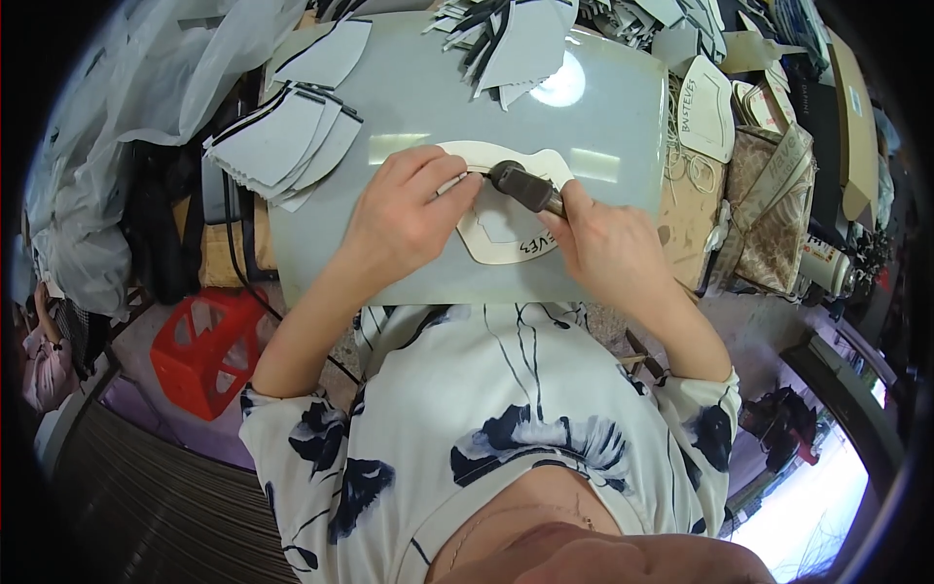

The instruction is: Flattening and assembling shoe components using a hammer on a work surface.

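A flat cream template with a curved outline, a cut-out middle and handwriting on it lies near the front of the glossy grey work board. My right hand is closed round the handle of a small dark-headed hammer. The hammer's head is over the upper part of the template, close to my left fingertips. My left hand has its fingers pinched together at the template's upper left edge. Whatever lies between those fingertips is too small and covered to name.
Stacked white cut pieces with black edges sit at the board's left, with another pile at the back. A second template and cord lie to the right. A red plastic stool stands at lower left, beside a hanging black cable.
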A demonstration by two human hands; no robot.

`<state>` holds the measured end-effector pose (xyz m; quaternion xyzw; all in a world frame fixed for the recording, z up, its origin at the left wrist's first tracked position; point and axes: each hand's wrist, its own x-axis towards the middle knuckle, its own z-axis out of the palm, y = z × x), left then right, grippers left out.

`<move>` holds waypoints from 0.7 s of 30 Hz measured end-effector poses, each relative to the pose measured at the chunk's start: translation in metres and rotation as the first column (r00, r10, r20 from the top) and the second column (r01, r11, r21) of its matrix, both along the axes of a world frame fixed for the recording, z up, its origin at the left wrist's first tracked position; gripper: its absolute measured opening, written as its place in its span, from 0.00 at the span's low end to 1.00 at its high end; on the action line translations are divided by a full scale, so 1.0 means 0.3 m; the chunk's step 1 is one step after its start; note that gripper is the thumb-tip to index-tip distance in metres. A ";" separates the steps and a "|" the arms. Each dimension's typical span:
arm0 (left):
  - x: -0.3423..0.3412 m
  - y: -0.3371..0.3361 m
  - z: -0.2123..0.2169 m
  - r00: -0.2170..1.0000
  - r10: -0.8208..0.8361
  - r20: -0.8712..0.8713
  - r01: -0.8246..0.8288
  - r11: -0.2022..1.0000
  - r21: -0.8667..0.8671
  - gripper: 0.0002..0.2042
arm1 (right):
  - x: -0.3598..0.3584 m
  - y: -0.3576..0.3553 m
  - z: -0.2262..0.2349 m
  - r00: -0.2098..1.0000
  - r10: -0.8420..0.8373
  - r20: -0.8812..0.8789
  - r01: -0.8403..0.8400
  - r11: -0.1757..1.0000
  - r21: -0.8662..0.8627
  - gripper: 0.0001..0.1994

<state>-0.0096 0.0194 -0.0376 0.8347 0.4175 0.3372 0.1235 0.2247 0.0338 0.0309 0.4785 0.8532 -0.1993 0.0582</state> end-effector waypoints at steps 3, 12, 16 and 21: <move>-0.008 -0.004 -0.006 0.988 0.043 0.150 -0.024 0.991 -0.129 0.13 | 0.003 -0.003 -0.004 1.000 -0.002 0.000 0.002 1.000 0.007 0.17; -0.012 0.000 0.002 0.999 -0.018 -0.048 0.021 0.998 0.065 0.14 | 0.008 0.007 0.011 0.994 -0.021 -0.110 0.025 0.999 0.032 0.17; -0.010 0.004 0.001 0.999 -0.008 -0.048 0.012 0.996 0.085 0.15 | -0.018 0.026 -0.009 0.997 0.044 -0.066 -0.044 0.999 0.005 0.17; -0.011 0.006 -0.014 1.000 0.007 -0.015 -0.006 0.999 0.053 0.13 | -0.022 0.049 0.004 0.999 0.021 -0.050 -0.024 0.999 -0.048 0.13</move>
